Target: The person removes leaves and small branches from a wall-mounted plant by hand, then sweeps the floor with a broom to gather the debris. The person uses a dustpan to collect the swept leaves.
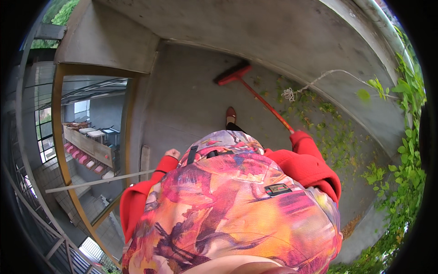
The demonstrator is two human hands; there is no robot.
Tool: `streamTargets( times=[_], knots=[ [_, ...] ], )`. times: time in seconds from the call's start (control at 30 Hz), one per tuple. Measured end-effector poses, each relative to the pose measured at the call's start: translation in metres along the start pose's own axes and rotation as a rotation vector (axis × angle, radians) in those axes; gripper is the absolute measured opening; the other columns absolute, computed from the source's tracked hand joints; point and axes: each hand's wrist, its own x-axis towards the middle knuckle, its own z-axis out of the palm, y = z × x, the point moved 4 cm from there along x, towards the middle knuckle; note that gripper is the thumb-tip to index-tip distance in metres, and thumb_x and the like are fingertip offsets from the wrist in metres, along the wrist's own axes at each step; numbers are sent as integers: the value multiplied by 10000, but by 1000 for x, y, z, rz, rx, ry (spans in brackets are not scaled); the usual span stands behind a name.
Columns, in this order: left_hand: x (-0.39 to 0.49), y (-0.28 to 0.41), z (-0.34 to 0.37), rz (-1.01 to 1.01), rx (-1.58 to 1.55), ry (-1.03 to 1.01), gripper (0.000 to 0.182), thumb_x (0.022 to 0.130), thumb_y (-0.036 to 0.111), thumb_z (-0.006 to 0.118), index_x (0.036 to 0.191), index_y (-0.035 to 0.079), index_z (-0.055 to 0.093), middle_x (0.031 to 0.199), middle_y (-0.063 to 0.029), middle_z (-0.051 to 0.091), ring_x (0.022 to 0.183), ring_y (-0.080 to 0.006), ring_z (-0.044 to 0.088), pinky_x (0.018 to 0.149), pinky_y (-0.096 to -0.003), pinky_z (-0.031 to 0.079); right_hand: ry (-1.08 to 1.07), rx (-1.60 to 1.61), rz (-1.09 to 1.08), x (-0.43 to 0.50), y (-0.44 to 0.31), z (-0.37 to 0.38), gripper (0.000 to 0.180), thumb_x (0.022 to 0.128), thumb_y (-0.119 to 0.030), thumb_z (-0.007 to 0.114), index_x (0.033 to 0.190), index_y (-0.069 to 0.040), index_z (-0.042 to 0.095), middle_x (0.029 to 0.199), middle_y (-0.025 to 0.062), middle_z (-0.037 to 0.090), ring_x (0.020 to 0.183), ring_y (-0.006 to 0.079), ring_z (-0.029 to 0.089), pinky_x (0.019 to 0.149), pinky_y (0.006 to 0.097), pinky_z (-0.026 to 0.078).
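Note:
My right hand (295,131), mostly covered by its red sleeve, grips the end of the red handle of a push broom (263,98). The broom stretches away from me across the grey concrete floor (184,92). Its red head (235,75) with dark, slightly blurred bristles lies near the foot of the far wall. My left hand (173,153) is by my left side at the edge of my apron, fingers curled in, and nothing shows in it. Green and yellowing leaves (328,126) are scattered on the floor to the right of the handle.
A concrete wall (273,34) curves along the far side. A pale cord (289,94) hangs from it in a tangle. Leafy vines (407,154) grow at the right. On the left, a brown-framed opening (135,102) looks into a room with stacked chairs. One shoe (231,113) shows ahead.

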Motion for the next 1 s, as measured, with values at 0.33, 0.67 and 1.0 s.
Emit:
streamTargets(
  times=[0.33,0.67,1.0],
  knots=[
    [-34,35,72,-25,40,-149,266,771,322,591,759,61,637,680,-98,626,619,-211,585,619,-342,472,208,77,204,-134,122,41,554,763,-542,530,934,-17,570,878,212,615,862,355,595,732,429,463],
    [-60,0,77,40,-11,-38,263,793,306,567,755,55,634,676,-111,622,630,-192,582,615,-334,469,176,195,-331,-61,-17,5,503,746,-497,584,832,-4,633,733,183,615,722,330,599,628,404,447],
    [-104,40,102,-225,-47,-13,248,788,293,581,732,57,632,656,-98,616,613,-171,575,598,-328,463,110,70,-374,-36,-139,-130,542,810,-436,502,1143,-10,482,1079,217,555,1021,340,526,869,395,417]
  ],
)
